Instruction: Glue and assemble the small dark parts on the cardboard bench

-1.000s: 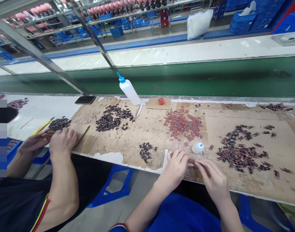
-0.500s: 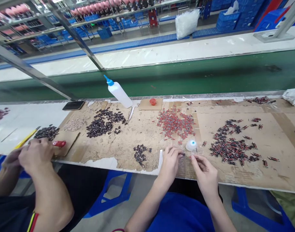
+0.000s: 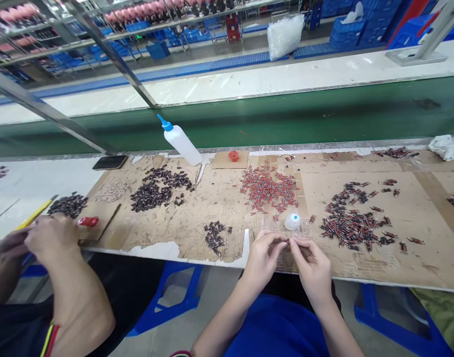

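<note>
My left hand (image 3: 263, 257) and my right hand (image 3: 311, 263) meet at the near edge of the cardboard-covered bench (image 3: 219, 198), fingertips pinched together on a tiny part I cannot make out. Just beyond the fingertips stands a small white cap with a blue dot (image 3: 292, 221). A heap of small red pieces (image 3: 268, 188) lies behind it. To the right spreads a pile of dark and red pieces (image 3: 351, 225). A small clump of dark pieces (image 3: 214, 235) lies left of my left hand.
A co-worker's hands (image 3: 50, 238) work at the left beside a red-handled tool (image 3: 88, 221) and a yellow pencil (image 3: 35, 214). A white squeeze bottle with blue nozzle (image 3: 179, 140), a phone (image 3: 109, 162), a red cap (image 3: 233, 156) and a green conveyor belt (image 3: 323, 116) lie behind.
My two hands have drawn closer together until the fingertips meet. The view has drifted slightly. The co-worker's hands have barely moved.
</note>
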`<state>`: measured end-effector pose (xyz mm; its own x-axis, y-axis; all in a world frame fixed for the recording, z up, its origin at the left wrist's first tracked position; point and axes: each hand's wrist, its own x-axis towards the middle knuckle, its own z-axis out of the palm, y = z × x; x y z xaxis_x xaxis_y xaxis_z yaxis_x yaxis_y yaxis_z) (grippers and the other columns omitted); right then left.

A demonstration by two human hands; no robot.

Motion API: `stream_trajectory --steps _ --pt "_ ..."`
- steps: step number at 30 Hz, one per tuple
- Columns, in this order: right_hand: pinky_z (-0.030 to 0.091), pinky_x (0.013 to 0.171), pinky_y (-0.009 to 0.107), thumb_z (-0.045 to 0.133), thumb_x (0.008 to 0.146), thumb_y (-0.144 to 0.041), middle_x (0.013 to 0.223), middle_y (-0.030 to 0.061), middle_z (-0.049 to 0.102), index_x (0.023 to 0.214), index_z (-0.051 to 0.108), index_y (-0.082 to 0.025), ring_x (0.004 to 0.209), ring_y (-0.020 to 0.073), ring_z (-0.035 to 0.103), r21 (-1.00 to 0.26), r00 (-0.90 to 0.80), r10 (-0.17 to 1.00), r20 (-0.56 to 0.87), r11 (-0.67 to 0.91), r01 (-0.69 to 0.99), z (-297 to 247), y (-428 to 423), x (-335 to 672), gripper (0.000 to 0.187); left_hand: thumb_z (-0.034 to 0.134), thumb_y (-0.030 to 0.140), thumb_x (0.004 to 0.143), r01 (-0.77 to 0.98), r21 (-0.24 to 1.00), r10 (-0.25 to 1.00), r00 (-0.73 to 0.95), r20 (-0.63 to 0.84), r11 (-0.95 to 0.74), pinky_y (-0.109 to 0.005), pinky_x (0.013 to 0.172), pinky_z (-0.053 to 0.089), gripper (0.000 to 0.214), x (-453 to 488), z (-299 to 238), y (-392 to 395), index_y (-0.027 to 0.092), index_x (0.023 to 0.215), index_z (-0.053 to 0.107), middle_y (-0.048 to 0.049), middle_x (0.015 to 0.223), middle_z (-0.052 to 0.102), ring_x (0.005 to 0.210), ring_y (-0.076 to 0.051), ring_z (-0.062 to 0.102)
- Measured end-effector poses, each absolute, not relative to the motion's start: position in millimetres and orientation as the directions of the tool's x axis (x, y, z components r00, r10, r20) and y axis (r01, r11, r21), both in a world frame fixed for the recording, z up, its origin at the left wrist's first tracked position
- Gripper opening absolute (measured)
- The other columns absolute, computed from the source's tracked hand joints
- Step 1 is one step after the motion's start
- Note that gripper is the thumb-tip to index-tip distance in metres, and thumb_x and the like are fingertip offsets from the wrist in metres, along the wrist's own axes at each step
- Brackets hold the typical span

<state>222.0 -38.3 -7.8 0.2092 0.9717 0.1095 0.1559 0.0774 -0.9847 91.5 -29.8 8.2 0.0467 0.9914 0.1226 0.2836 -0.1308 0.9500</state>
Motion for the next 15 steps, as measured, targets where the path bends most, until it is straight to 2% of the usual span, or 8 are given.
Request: stream_trajectory --steps 7,11,15 --pt "0.06 0.071 0.031 0.07 0.079 -0.031 0.081 0.0061 0.074 0.082 0.073 -0.019 0.073 0.0196 0.072 -0.983 0.204 0.965 0.167 0.148 0.106 -2 -35 228 0.013 0.064 0.022 0.081 0.085 0.991 0.994 0.042 -0.106 0.102 -0.032 0.086 0.049 0.01 95 10 -28 0.016 0.087 0.07 -0.0074 0.089 0.07 0.088 -0.019 0.064" --pt "0.059 0.072 0.029 0.064 0.084 -0.023 0.086 0.0057 0.073 0.09 0.074 -0.021 0.077 0.0174 0.07 -0.943 0.045 0.962 0.268 0.253 0.216 2 -34 236 0.012 0.064 0.019 0.078 0.091 0.989 0.993 0.028 -0.117 0.114 -0.031 0.085 0.048 0.008 95 13 -28 0.017 0.083 0.069 -0.0058 0.086 0.069 0.087 -0.018 0.063" --pt "0.056 0.064 0.025 0.059 0.086 -0.018 0.079 0.0041 0.066 0.1 0.073 -0.022 0.071 0.0145 0.065 -0.875 -0.054 0.929 0.366 0.363 0.321 5 -34 240 0.019 0.065 0.02 0.077 0.108 0.989 0.993 0.039 -0.109 0.104 -0.029 0.081 0.05 0.007 99 16 -30 0.017 0.082 0.069 -0.0048 0.086 0.066 0.085 -0.017 0.062"
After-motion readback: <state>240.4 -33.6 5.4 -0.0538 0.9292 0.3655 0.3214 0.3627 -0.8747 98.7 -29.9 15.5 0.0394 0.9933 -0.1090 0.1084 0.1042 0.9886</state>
